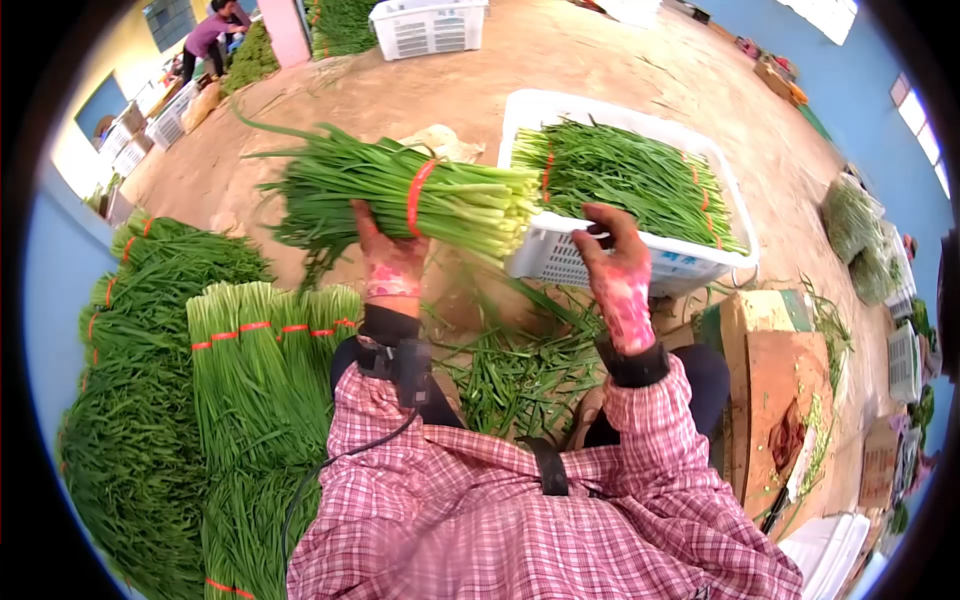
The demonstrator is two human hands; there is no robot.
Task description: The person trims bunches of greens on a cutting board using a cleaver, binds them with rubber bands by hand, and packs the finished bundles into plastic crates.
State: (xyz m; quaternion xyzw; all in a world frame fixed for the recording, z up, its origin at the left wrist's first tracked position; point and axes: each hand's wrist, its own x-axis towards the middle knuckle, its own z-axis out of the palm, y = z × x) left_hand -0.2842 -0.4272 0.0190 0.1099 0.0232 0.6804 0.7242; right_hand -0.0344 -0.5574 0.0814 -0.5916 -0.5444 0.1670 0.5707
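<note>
My left hand [388, 250] is wrapped around a thick bunch of garlic chives [455, 205] from below. A red band [420, 197] circles the bunch. Its leaves point left and its pale cut ends point right, towards the crate. My right hand [615, 255] is raised just right of the cut ends, apart from the bunch, in front of the crate's near rim. Its fingers are bent, with a gap to the thumb, and I see nothing held. The white plastic crate [560, 255] behind it holds banded chives [625, 185] lying flat.
Banded bunches [255, 370] and a large heap of chives [135, 430] lie at my left. Loose leaves [520, 375] litter the floor between my feet. A wooden block [785, 400] with a knife [800, 470] stands at right. A person [208, 42] bends over greens far left.
</note>
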